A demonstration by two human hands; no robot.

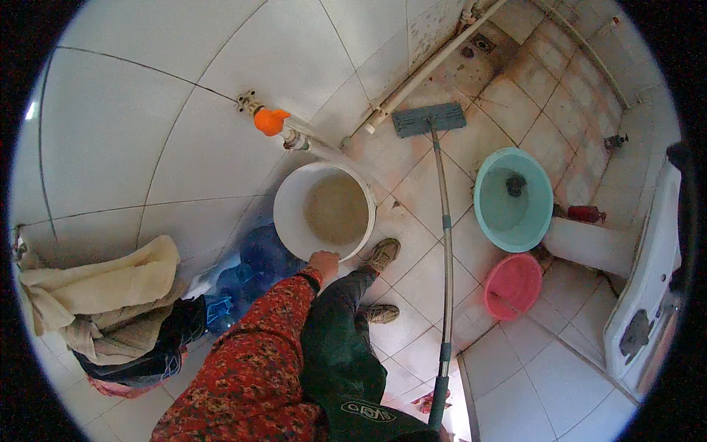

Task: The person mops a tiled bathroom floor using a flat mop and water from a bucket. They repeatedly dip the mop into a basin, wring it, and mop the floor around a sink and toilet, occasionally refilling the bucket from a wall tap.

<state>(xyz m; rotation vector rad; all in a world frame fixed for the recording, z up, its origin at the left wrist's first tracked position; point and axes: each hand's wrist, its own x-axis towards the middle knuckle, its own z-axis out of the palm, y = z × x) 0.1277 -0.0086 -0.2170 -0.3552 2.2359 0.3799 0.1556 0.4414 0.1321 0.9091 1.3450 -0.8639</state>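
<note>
My left hand [324,264] is at the near rim of a white plastic bucket [293,212], its fingers curled; whether it grips the rim or a handle is hard to tell. Murky brownish water [336,210] lies in the bucket. My right hand is out of view. A flat mop [429,119] with a grey head rests on the tiled floor, its metal pole [448,265] running back towards me to a dark grip at the bottom of the view.
Right of the pole stand a turquoise basin [513,243] with water and a dark object in it, and a pink basin [512,287]. Blue plastic water jugs [265,251] stand beside the bucket. An orange-covered tap [270,121] juts from the wall. Clothes [127,276] hang at left; a white sink [643,287] is at right.
</note>
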